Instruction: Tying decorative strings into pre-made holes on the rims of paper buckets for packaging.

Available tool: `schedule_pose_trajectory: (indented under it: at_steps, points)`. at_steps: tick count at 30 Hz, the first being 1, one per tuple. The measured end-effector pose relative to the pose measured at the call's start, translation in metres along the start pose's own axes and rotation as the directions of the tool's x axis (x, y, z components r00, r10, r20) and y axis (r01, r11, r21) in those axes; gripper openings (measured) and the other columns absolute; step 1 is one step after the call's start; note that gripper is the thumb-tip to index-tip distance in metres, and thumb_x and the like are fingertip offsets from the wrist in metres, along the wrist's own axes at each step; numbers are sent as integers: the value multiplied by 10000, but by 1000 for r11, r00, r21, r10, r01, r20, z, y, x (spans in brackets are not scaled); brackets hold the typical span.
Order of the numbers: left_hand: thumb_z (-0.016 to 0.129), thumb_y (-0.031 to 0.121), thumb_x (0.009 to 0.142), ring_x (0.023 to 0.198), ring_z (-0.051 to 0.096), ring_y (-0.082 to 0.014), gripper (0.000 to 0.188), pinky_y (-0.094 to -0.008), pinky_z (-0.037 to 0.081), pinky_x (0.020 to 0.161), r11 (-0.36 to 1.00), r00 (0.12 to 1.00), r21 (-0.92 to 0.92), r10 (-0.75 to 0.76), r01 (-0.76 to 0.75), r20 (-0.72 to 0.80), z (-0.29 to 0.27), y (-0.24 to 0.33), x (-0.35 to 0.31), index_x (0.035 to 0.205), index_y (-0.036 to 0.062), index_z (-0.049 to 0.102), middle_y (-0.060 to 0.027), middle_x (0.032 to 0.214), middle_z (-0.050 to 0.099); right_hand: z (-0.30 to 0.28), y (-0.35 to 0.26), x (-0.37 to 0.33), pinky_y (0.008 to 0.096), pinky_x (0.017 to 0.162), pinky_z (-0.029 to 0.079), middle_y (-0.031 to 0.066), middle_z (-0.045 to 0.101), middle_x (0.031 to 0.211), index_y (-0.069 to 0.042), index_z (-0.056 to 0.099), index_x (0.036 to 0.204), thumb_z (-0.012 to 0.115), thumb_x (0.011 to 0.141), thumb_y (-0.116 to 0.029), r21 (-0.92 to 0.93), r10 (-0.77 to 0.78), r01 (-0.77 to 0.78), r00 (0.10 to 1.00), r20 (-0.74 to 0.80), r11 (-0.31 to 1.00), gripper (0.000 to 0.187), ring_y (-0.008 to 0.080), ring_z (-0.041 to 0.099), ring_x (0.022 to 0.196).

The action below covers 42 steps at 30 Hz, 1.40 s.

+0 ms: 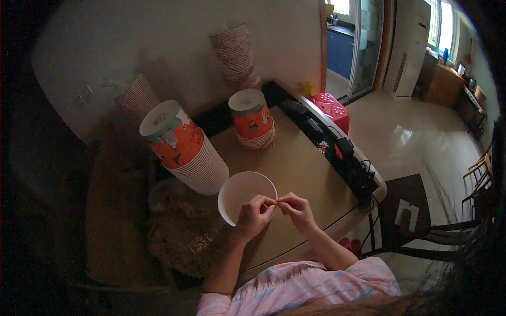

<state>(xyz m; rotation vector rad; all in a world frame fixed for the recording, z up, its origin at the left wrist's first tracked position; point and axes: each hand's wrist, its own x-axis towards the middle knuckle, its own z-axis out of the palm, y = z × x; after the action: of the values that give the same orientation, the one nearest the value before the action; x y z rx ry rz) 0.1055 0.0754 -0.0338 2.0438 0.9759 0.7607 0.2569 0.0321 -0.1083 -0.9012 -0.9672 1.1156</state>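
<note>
A white round paper bucket (240,190) stands on the table in front of me, its mouth toward me. Over its right rim my left hand (256,213) is closed in a pinch. My right hand (297,209) pinches just outside the same rim, its fingertips meeting those of the left. Whatever lies between the fingertips is too small to make out. Behind the bucket to the left leans a tall nested stack of orange and green paper buckets (182,150), upside down. A shorter upside-down stack (252,120) stands farther back, with pale strands hanging at its lower right.
A tangled heap of brown strands (182,237) lies left of the bucket. Against the wall are two wrapped stacks of rimmed containers (235,55). Black devices and cables (342,152) line the table's right side. Beyond are a red stool (332,109) and a dark chair (406,210).
</note>
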Motion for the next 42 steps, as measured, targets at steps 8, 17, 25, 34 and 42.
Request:
schedule_pose_trajectory:
  at_steps: [8,17,25,34,42]
  points:
    - [624,108,783,633,613,-168,99,-284,483,589,985,986,170,49,-22,-158,7,3,1,833,24,612,-88,764,628,7,-1,-1,207,583,405,-2,549,751,-22,605,932,570,870,-128,-80,2,-6,999,-44,997,129,73,502,665]
    - [639,77,753,620,599,-241,62,-344,466,557,992,976,123,47,-21,-214,10,3,-2,767,40,591,-102,747,602,8,-8,-2,208,567,391,-9,563,752,-16,592,953,555,883,-179,190,214,-215,976,24,958,181,70,491,640]
    - [637,99,748,596,578,-258,69,-363,457,548,942,952,325,170,-82,-254,13,10,-8,736,47,593,-96,736,599,10,-9,-5,200,567,392,-5,574,766,-14,601,953,566,876,-171,287,288,-284,957,28,915,178,64,491,639]
    - [612,82,784,613,582,-114,77,-263,464,573,984,946,-3,-174,180,-272,7,1,-13,775,6,613,-70,693,621,30,-12,-3,198,650,438,26,573,837,-3,596,910,582,856,-79,-218,-86,75,995,-45,973,94,81,541,730]
    - [638,94,775,618,626,-137,85,-272,488,578,961,929,-195,-244,193,-280,-6,-10,-16,799,13,624,-95,693,644,42,-22,3,207,548,409,38,553,760,-43,626,938,613,813,-38,-355,-177,192,981,76,915,126,71,493,631]
